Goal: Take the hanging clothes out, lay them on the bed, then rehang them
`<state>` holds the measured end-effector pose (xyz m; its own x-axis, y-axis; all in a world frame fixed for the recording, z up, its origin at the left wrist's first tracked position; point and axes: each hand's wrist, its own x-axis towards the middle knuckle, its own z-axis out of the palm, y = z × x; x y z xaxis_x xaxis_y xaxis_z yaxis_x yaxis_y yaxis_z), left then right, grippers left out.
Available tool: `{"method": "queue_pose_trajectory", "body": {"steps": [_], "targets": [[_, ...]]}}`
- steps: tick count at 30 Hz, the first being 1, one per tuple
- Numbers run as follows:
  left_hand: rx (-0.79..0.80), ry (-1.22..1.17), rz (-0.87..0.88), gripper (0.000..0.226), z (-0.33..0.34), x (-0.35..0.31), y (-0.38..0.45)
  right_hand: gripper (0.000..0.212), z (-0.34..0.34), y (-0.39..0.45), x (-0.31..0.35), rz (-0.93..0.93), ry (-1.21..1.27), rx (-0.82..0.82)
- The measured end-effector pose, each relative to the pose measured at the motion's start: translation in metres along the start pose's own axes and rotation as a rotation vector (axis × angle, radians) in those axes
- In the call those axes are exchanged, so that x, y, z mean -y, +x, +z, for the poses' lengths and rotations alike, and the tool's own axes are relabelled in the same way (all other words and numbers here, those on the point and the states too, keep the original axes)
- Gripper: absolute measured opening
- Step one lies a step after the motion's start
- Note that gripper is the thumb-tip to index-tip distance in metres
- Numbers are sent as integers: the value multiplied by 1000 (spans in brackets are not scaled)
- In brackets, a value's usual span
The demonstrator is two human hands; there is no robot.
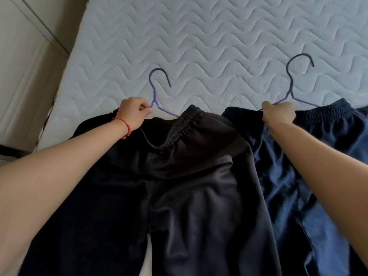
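Now the left hand (133, 114) is gripping the purple hanger (157, 92) of the black trousers (179, 176) at frame centre, while the right hand (278, 113) is closing on the dark hanger (294, 76) of the navy trousers (310, 156), both lying on the bed (199, 46).

Counted two wire hangers: a purple one (157, 92) pinched in the left hand (133, 113), a darker one (294, 80) gripped in the right hand (278, 114). Two pairs of pants too, black (179, 186) under the left hand, navy (308, 166) under the right. One red bracelet (126, 126) sat on the left wrist.
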<state>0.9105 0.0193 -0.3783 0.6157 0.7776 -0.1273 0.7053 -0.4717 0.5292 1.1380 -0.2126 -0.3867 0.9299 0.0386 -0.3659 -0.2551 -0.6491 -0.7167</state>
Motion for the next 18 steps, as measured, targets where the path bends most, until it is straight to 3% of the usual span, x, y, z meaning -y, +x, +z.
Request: {"method": "queue_pose_trajectory", "body": {"steps": [4,12,18], "targets": [[37,-74,28,16,-44,-22,-33,39,-32,-44,10,-34,51,-26],[10,-183,112,15,-155,-63,-115,28,-118,-146,58,-25,260,-61],[-70,-250,161,11,-254,-78,-170,25,-184,-233,106,-139,303,-57]]}}
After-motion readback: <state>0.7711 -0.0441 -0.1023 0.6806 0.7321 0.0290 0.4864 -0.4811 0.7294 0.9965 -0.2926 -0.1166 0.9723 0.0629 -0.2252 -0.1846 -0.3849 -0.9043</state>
